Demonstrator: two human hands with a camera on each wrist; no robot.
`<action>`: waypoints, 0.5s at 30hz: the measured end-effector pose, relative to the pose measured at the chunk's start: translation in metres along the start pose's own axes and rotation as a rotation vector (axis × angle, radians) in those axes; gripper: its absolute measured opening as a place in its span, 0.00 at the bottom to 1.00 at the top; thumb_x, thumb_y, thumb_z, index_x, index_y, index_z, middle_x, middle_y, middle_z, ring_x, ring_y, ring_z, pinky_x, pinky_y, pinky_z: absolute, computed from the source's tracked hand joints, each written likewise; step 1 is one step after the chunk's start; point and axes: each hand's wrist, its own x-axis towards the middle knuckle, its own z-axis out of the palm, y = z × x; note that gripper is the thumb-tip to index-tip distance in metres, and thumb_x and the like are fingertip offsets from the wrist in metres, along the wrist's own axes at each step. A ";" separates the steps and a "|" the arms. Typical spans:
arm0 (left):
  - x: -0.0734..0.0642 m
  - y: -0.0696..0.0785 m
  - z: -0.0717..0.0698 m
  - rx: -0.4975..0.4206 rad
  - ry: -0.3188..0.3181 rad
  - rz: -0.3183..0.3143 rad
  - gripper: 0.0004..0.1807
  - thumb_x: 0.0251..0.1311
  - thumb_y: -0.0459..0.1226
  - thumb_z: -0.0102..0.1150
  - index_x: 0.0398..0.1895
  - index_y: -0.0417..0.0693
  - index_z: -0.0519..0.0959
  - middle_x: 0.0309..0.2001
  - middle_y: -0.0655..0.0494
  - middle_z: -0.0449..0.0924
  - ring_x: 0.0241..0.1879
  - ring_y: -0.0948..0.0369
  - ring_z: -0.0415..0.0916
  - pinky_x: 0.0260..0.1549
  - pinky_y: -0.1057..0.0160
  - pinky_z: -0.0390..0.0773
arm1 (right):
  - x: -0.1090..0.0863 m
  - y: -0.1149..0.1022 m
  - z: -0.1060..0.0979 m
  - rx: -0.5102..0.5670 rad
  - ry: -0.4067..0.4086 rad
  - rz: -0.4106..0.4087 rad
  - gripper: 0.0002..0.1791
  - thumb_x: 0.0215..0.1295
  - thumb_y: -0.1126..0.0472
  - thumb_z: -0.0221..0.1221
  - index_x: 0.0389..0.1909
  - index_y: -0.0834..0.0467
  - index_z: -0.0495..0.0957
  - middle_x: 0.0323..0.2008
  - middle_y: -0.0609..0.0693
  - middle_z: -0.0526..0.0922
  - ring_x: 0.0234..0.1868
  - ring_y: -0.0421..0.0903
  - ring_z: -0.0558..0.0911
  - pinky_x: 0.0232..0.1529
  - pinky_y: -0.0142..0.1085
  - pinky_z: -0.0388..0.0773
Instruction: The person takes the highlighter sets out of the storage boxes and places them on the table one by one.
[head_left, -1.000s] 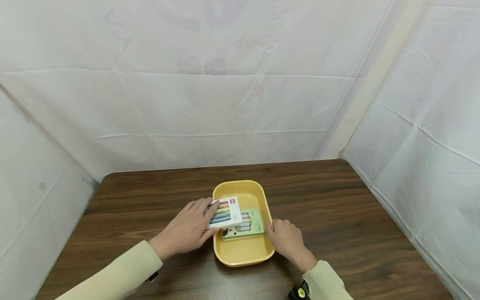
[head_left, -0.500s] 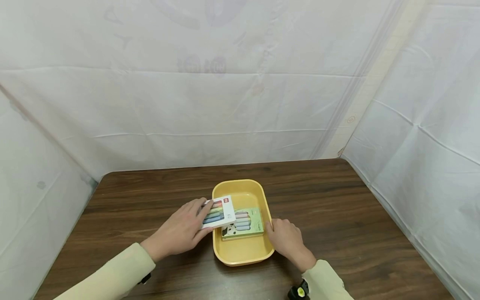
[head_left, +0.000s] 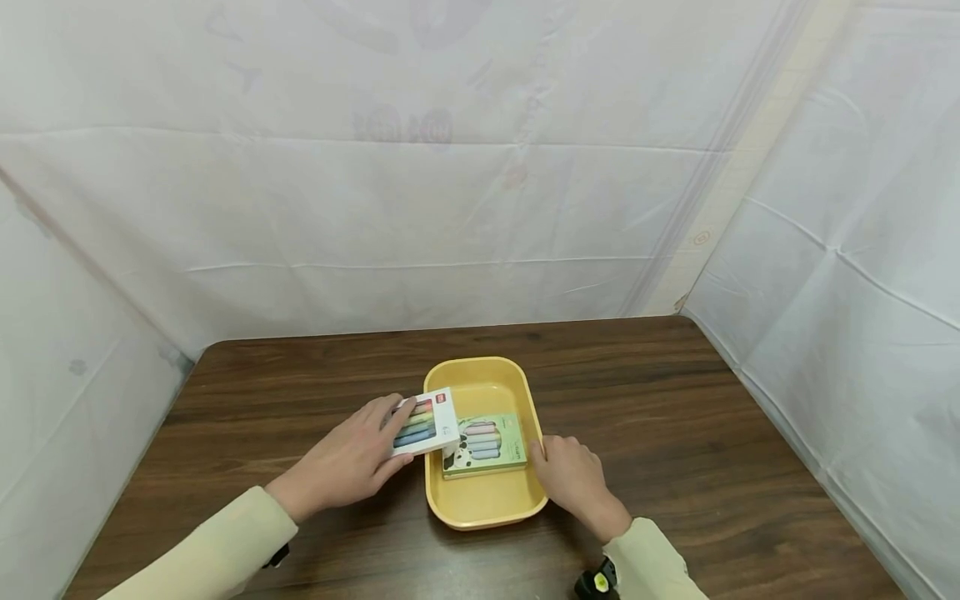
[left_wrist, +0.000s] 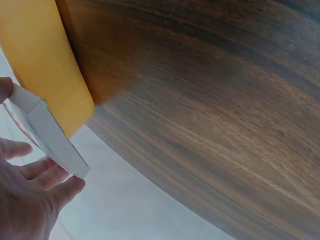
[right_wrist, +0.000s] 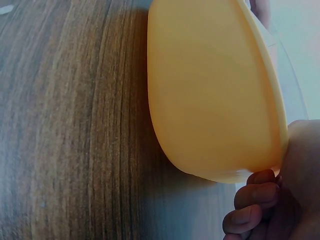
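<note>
My left hand [head_left: 341, 462] grips a white box of coloured pens [head_left: 425, 423] by its left end, thumb on the near edge and fingers on the far edge. The box is tilted over the left rim of a yellow tray [head_left: 491, 507]. In the left wrist view the white box [left_wrist: 54, 137] shows edge-on between thumb and fingers, beside the tray's outer wall [left_wrist: 47, 55]. A green box with a panda picture [head_left: 504, 442] lies flat inside the tray. My right hand [head_left: 573, 477] pinches the tray's right rim; in the right wrist view its curled fingers [right_wrist: 257, 195] sit below the rim.
The tray stands on a dark wood-grain table [head_left: 300, 375]. White sheeting [head_left: 450, 208] hangs behind the table and along both sides. Light sleeves cover both forearms, and a black band with a yellow-green spot [head_left: 600, 582] is on the right wrist.
My left hand has moved left with the white pen box, drawing it out over the tray's left rim. More of the green box shows. The right hand and tray stay in place.
</note>
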 end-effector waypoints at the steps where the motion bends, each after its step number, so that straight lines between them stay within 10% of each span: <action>1: -0.001 0.000 0.000 -0.001 0.004 0.003 0.40 0.66 0.55 0.51 0.74 0.44 0.56 0.66 0.40 0.65 0.64 0.48 0.67 0.61 0.49 0.71 | 0.000 0.000 0.000 -0.001 0.000 -0.001 0.25 0.74 0.53 0.44 0.13 0.53 0.66 0.12 0.46 0.68 0.13 0.42 0.68 0.16 0.34 0.62; 15: -0.010 -0.004 0.002 -0.027 0.005 -0.009 0.39 0.67 0.51 0.51 0.76 0.47 0.52 0.66 0.42 0.63 0.63 0.50 0.67 0.59 0.50 0.73 | -0.002 0.003 -0.002 0.015 -0.002 -0.005 0.25 0.74 0.54 0.43 0.13 0.52 0.66 0.12 0.46 0.68 0.12 0.42 0.68 0.15 0.34 0.62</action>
